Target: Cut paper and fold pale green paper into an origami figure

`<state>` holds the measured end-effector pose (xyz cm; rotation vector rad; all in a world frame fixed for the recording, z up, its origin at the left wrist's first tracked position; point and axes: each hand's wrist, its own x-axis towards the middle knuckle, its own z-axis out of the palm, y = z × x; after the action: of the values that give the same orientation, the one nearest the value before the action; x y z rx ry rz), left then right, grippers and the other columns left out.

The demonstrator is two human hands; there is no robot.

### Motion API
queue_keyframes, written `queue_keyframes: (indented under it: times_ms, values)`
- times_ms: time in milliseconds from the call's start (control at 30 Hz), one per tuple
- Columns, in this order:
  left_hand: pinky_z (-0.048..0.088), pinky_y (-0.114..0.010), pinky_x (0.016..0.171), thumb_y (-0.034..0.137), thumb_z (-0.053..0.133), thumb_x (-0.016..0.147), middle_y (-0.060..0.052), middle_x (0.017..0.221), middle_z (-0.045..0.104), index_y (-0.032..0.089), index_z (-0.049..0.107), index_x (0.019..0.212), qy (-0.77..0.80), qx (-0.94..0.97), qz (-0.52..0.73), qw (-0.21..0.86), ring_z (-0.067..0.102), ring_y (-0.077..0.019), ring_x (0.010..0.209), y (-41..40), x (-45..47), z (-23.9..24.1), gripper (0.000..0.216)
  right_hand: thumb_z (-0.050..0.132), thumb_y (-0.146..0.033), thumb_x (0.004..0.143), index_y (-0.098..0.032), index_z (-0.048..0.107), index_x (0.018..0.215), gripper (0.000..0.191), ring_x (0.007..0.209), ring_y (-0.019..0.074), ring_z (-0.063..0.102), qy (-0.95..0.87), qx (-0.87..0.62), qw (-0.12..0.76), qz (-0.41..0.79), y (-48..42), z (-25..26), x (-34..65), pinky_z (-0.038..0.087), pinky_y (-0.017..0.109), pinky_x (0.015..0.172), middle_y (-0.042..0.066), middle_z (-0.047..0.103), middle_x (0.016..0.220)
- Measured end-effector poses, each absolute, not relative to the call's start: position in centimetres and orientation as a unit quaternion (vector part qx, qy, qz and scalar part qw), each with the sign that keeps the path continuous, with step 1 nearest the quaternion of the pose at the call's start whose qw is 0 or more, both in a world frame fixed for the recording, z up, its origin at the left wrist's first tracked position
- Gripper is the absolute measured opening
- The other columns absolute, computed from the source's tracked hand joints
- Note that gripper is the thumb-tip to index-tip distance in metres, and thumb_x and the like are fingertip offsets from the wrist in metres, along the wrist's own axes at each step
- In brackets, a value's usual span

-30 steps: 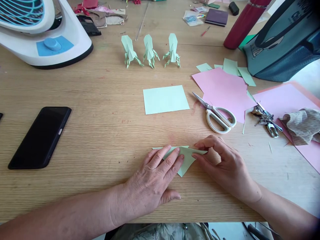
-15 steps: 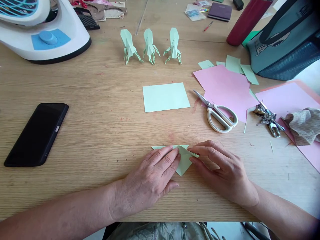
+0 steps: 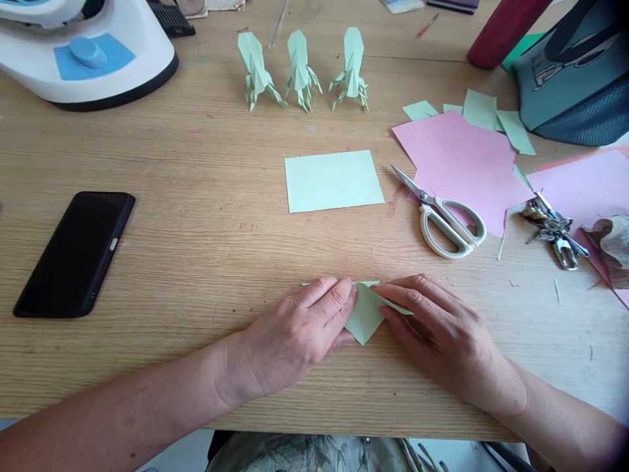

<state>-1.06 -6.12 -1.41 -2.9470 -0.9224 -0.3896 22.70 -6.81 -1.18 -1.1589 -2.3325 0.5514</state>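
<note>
A small folded piece of light green paper (image 3: 364, 319) lies at the front of the table between my hands. My left hand (image 3: 314, 318) is closed on its left side, fingers together over the folds and thumb at the lower edge. With thumb and fingertips, my right hand (image 3: 442, 328) pinches a raised flap on the right side. Part of the paper is hidden under my fingers. Beyond my hands lies a flat light green paper rectangle (image 3: 334, 181). Scissors (image 3: 445, 219) with white handles rest to its right, blades pointing up and left, partly over pink paper.
Three folded green paper figures (image 3: 301, 72) stand at the back. A black phone (image 3: 73, 254) lies left, below a white fan base (image 3: 113, 46). On the right are pink paper (image 3: 462, 157), green scraps (image 3: 480, 110), keys (image 3: 555, 229), a red bottle (image 3: 506, 33) and a bag (image 3: 570, 85).
The right flap sticks out further between my right fingers. My left hand has closed more over the paper, its thumb drawn in to the edge. The view has shifted slightly.
</note>
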Motion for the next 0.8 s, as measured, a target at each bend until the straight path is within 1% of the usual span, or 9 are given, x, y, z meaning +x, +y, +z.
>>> queue_keyframes:
  times_ms: [133, 300, 433, 533, 600, 700, 800]
  values:
    - [0.055, -0.034, 0.095, 0.025, 0.056, 0.096, -0.015, 0.123, 0.065, 0.002, 0.056, 0.129, -0.294, -0.947, -0.129, 0.012, 0.059, -0.0235, 0.110, -5.6, -1.0, -1.2, 0.040, 0.054, -0.014, 0.094, -0.021, 0.059, 0.119, 0.026, 0.084, 0.0185, 0.064, -0.828, -0.470, 0.225, 0.207, -6.7, -1.2, 22.8, 0.053, 0.033, 0.072, 0.007, 0.064, 0.101]
    - [0.054, -0.035, 0.094, 0.008, 0.047, 0.096, -0.015, 0.113, 0.065, 0.004, 0.060, 0.121, -0.288, -0.941, -0.163, -0.077, 0.059, -0.0214, 0.104, -4.5, -1.3, -1.1, 0.028, 0.055, -0.024, 0.095, -0.022, 0.059, 0.116, 0.022, 0.075, 0.0182, 0.062, -0.801, -0.525, 0.201, 0.206, -6.4, -1.1, 23.1, 0.052, 0.034, 0.069, 0.006, 0.061, 0.093]
    - [0.055, -0.036, 0.094, 0.005, 0.042, 0.097, -0.014, 0.115, 0.064, 0.007, 0.059, 0.121, -0.278, -0.939, -0.175, -0.105, 0.059, -0.0201, 0.106, -3.8, -1.6, -1.1, 0.029, 0.055, -0.026, 0.094, -0.022, 0.059, 0.118, 0.024, 0.072, 0.0175, 0.060, -0.792, -0.539, 0.187, 0.220, -6.2, -1.1, 23.2, 0.050, 0.033, 0.067, 0.005, 0.060, 0.090]
    - [0.055, -0.034, 0.093, 0.005, 0.041, 0.098, -0.014, 0.116, 0.064, 0.008, 0.060, 0.120, -0.274, -0.942, -0.169, -0.096, 0.059, -0.0196, 0.107, -3.7, -1.7, -1.1, 0.030, 0.057, -0.025, 0.093, -0.022, 0.059, 0.117, 0.024, 0.071, 0.0170, 0.060, -0.790, -0.542, 0.185, 0.221, -6.1, -1.1, 23.1, 0.049, 0.033, 0.067, 0.004, 0.060, 0.089]
    - [0.055, -0.035, 0.093, 0.004, 0.041, 0.098, -0.015, 0.116, 0.064, 0.006, 0.060, 0.120, -0.267, -0.947, -0.162, -0.076, 0.059, -0.0202, 0.107, -3.7, -1.7, -1.0, 0.030, 0.057, -0.025, 0.093, -0.021, 0.059, 0.116, 0.024, 0.071, 0.0165, 0.059, -0.789, -0.542, 0.187, 0.221, -6.1, -1.1, 23.1, 0.049, 0.032, 0.066, 0.003, 0.059, 0.087]
    - [0.056, -0.034, 0.092, 0.004, 0.041, 0.097, -0.016, 0.116, 0.065, 0.004, 0.059, 0.121, -0.256, -0.954, -0.152, -0.038, 0.060, -0.0212, 0.108, -3.7, -1.7, -0.9, 0.030, 0.057, -0.025, 0.093, -0.021, 0.060, 0.113, 0.021, 0.068, 0.0159, 0.058, -0.788, -0.540, 0.191, 0.224, -6.1, -1.1, 23.1, 0.048, 0.031, 0.065, 0.003, 0.058, 0.084]
    - [0.057, -0.032, 0.091, 0.005, 0.040, 0.098, -0.014, 0.115, 0.067, 0.006, 0.061, 0.118, -0.248, -0.958, -0.141, 0.013, 0.062, -0.0205, 0.107, -3.8, -1.6, -0.8, 0.029, 0.057, -0.028, 0.094, -0.020, 0.060, 0.106, 0.015, 0.066, 0.0158, 0.055, -0.792, -0.536, 0.199, 0.215, -6.1, -1.1, 23.0, 0.046, 0.031, 0.061, 0.002, 0.056, 0.080]
